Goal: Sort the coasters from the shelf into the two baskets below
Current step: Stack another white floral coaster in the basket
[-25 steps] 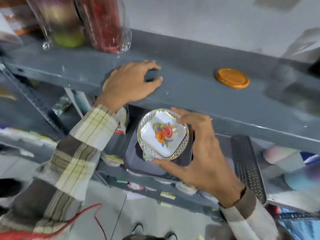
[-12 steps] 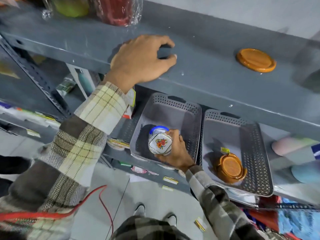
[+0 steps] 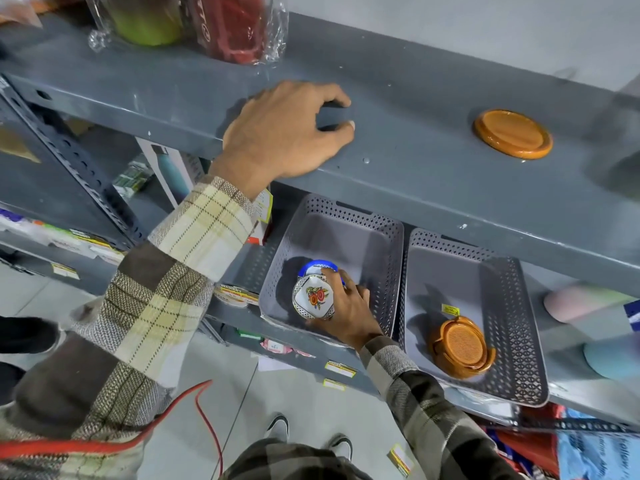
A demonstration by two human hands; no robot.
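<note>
My right hand (image 3: 346, 311) is down inside the left grey basket (image 3: 349, 230), holding a white coaster with a flower print (image 3: 313, 296) at the basket's floor. A blue-rimmed coaster (image 3: 317, 266) lies just behind it. The right grey basket (image 3: 485, 268) holds a stack of orange coasters (image 3: 460, 346). One orange coaster (image 3: 512, 133) sits on the grey shelf (image 3: 415, 168) above, at the right. My left hand (image 3: 287, 133) rests on the same shelf, fingers curled around a dark item that is mostly hidden.
Wrapped green and red items (image 3: 194, 22) stand at the shelf's back left. A slotted metal upright (image 3: 69, 161) runs down the left. Pastel items (image 3: 588, 303) lie right of the baskets. A red cable (image 3: 204, 403) hangs near my left sleeve.
My right hand carried the white flower-print coaster from just under the shelf edge down into the left basket. My left hand stayed on the shelf.
</note>
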